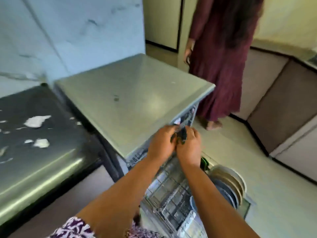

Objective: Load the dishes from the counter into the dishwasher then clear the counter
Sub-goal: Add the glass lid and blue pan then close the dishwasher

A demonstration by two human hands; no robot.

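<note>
Pale marble wall [68,31] rises behind the work area, and a light floor [267,177] runs to the right. The picture is motion-blurred throughout.

Dishwasher [130,93]: a grey metal-topped unit standing against the wall, its door open toward the camera.

Bench [34,134]: a dark surface with a rounded metal front edge, immediately left of the dishwasher, bearing several white patches.

Second person [221,66]: stands behind and to the right of the dishwasher in a long maroon dress, one foot visible on the floor.

Cabinets [274,100]: a low brown and white run along the right-hand side.

Lower rack [171,194]: a wire basket pulled out in front of the unit, beneath the forearms.

Plates [229,182]: a row of cream and grey plates on edge along the right side of the rack. A green item [205,163] sits at the far end of that row; its nature cannot be told.

Left grip [163,141] and right grip [188,148]: raised together at the top front edge of the dishwasher, touching one another, both with fingers curled round a small dark object [181,136]. Blur prevents identifying it.

Patterned sleeve [73,227]: purple and white, at the bottom edge on the left arm.
</note>
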